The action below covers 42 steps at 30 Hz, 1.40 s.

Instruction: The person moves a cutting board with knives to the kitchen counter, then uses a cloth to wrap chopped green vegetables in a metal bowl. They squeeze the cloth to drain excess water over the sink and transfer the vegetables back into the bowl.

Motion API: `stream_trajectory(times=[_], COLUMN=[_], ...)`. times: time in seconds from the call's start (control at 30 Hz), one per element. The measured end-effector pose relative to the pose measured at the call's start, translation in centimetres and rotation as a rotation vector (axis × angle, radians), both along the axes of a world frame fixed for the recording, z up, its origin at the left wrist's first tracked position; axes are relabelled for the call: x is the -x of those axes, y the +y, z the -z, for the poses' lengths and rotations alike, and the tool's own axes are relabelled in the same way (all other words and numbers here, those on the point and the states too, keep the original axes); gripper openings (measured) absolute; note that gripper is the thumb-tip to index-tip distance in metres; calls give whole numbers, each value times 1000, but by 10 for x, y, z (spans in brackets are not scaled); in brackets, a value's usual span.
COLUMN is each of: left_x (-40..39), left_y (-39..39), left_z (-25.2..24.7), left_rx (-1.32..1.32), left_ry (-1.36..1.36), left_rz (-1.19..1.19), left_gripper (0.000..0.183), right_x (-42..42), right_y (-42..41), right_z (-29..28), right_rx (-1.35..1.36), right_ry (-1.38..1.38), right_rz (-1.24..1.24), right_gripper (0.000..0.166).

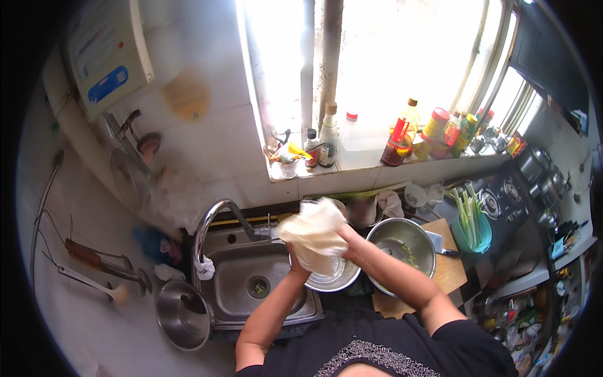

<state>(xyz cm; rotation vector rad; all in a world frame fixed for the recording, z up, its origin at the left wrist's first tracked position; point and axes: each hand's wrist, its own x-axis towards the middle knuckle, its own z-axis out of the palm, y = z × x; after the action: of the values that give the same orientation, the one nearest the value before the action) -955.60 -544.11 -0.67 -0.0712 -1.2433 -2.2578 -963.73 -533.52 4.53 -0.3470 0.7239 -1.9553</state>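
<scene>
A pale, crumpled bag or cloth is held up in front of me, blurred by motion; which it is I cannot tell. My left hand grips it from below on the left, its fingers mostly hidden. On the right side, my right hand is closed on it too. Beneath both hands stands a metal bowl, partly covered by the bundle. To its right, under my right forearm, a larger steel bowl contains bits of chopped green vegetable.
A steel sink with a curved faucet lies left, beside a steel basin. A cleaver rests on the wooden cutting board. A turquoise container holds scallions near the gas stove. Several bottles line the windowsill.
</scene>
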Motion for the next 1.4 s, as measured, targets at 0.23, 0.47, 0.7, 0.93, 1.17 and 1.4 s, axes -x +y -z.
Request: stream_trajectory(times=[0.23,0.47,0.7,0.93,1.17,1.4], left_x=[32,16,-3,-31,-39,-48], left_y=[-6,20,29,8,8,3], left_z=[-6,-64,-13,-63,-92,-66], left_rx=[-817,-519,895,718,1200,1405], left_ry=[31,76,133,339,436,479], left_rz=[-9,-75,91,220,-381,-143], left_gripper=[31,29,43,58,41,45], right_x=[-50,-59,-35,-28,-20,-23], right_y=[-6,-22,-1,-4,-12,-26], right_z=[-12,-39,-73,-78,-61,-49], right_rx=[-254,-33,-116,-125,-399,-547], right_ry=[1229,365,-190,-56,-407,-397], right_rz=[735,694,49,-228,-296,-376], right_gripper=[43,13,15,14,13,16])
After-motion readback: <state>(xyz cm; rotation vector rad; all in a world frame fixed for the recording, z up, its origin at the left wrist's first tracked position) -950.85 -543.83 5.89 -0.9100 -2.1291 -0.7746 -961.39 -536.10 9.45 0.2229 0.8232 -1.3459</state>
